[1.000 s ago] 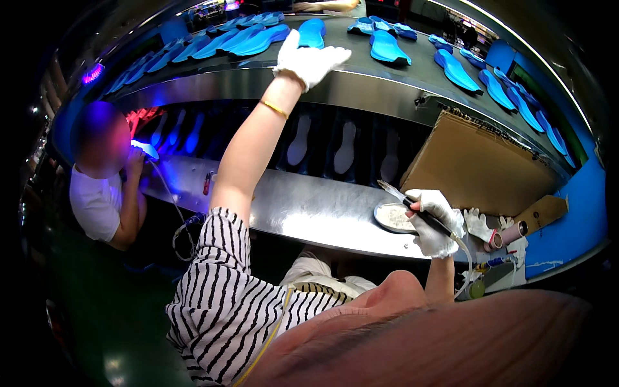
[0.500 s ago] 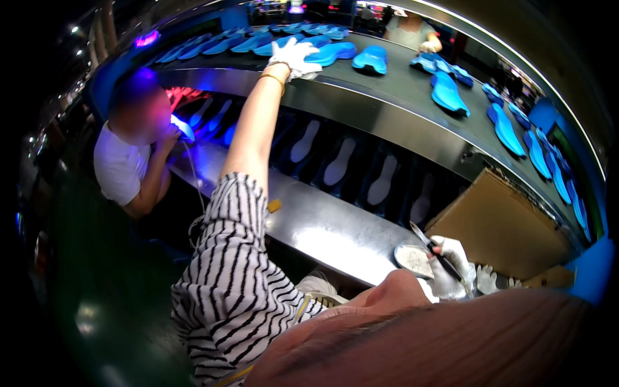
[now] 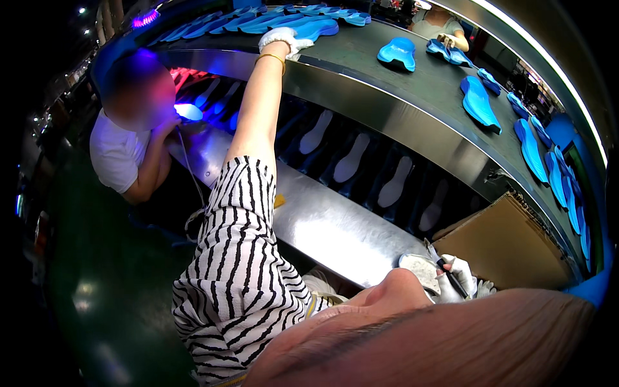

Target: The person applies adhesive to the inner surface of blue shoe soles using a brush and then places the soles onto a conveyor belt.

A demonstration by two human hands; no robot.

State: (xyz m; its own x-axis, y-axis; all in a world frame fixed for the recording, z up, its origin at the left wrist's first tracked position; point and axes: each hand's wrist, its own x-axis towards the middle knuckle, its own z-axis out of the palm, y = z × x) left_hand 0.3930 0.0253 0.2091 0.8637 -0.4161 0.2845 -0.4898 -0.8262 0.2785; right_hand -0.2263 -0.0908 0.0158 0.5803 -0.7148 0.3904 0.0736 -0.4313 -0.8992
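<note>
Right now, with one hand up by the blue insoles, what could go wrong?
The left hand is right by closely packed blue insoles, so it might knock one out of place. The right hand holds a black-handled tool close to the dish; a careless shift might bump that dish and perhaps spill its whitish contents.

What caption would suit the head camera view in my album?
Gloved left hand by blue soles on the belt; right hand holds a black tool.
</note>
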